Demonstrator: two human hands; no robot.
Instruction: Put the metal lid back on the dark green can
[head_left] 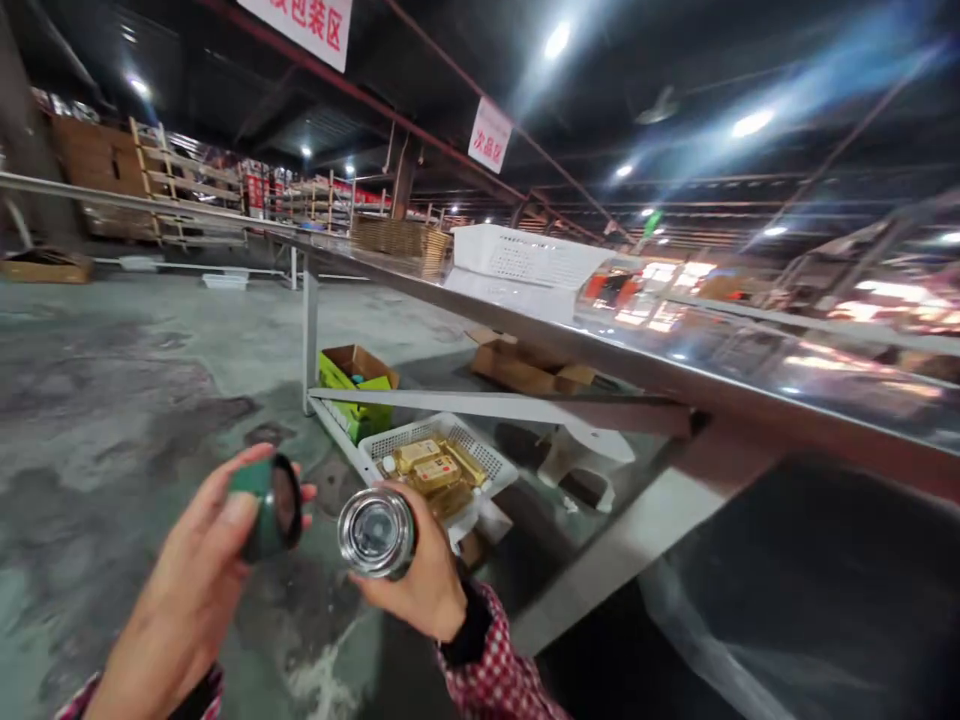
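My left hand (195,565) is closed around a dark green cup-shaped lid (262,508), its dark opening turned to the right. Just right of it, my right hand (424,575) grips a thermos flask (376,532) with a shiny steel neck. The flask's mouth is uncovered and faces me, showing its pale inside; most of its body is hidden by the fingers and by the view from above. Lid and flask are apart, with a gap between them over the concrete floor.
A metal table (480,305) runs across ahead, bearing a white plastic basket (525,255) and stacked cardboard (401,243). Beneath it are a white crate (369,462) with bottles of yellow liquid (435,468), a green box (352,400) and a brown carton (525,365). A slanted table leg (615,530) stands right.
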